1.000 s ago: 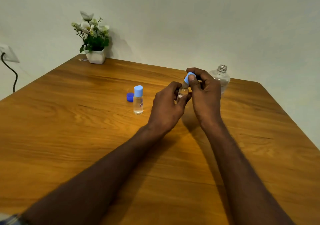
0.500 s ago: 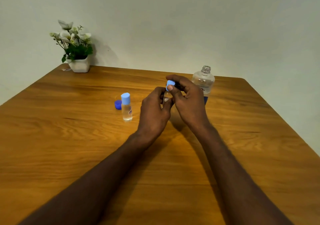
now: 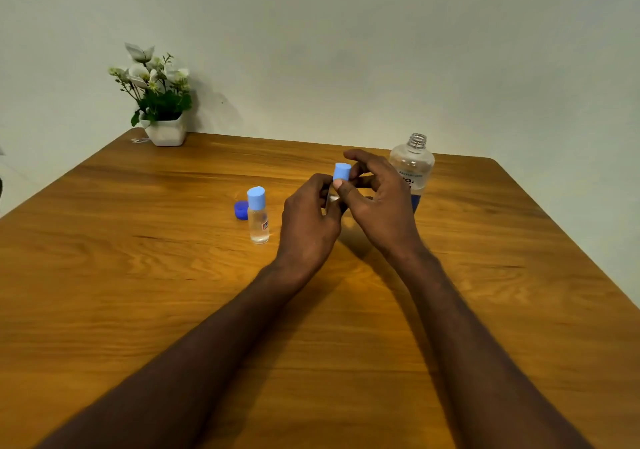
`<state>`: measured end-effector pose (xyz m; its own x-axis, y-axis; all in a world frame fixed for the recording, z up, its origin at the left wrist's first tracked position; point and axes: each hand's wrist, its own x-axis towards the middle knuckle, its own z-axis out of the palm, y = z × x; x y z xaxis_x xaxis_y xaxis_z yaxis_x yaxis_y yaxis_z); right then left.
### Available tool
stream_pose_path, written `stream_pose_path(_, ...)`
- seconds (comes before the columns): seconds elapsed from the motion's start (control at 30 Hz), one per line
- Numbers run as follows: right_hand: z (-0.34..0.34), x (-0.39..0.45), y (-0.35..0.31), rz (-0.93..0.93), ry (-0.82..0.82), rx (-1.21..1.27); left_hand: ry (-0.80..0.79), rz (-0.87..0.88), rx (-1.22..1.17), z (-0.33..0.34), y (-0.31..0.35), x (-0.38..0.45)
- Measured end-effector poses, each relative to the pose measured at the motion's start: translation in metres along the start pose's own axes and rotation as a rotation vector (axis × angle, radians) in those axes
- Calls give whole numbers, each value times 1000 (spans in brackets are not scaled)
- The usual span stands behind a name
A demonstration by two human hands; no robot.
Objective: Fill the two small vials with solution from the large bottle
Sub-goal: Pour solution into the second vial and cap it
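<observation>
Vials first: one small vial point(image 3: 333, 198) sat between both hands above the wooden table point(image 3: 138, 292), just in front of the large bottle point(image 3: 412, 168), as it had half a second earlier. My left hand point(image 3: 306, 227) was clenched around its body while my right hand point(image 3: 377, 202) pinched its light-blue cap point(image 3: 341, 171). The grip looked unchanged; only my viewpoint had shifted. The second, capped vial point(image 3: 258, 214) stood left of the bottle, touching a dark-blue cap point(image 3: 240, 210). A potted plant point(image 3: 156, 102) stood far left against the pale wall point(image 3: 346, 50).
</observation>
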<state>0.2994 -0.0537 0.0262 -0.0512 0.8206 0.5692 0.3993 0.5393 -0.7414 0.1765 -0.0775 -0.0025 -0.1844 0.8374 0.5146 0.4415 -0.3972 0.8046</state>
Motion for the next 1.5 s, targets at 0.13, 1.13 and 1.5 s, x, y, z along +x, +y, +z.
stream_pose_path(0.13,2,-1,1,0,24,11,-4,-3,-2,0,-1,1)
stream_pose_path(1.13,2,1,-3,76,-1,127,21,18,-42,-5,-3,5)
stream_pose_path(1.5,0,1,-4,62,1,145,1,26,-59,-6,-2,5)
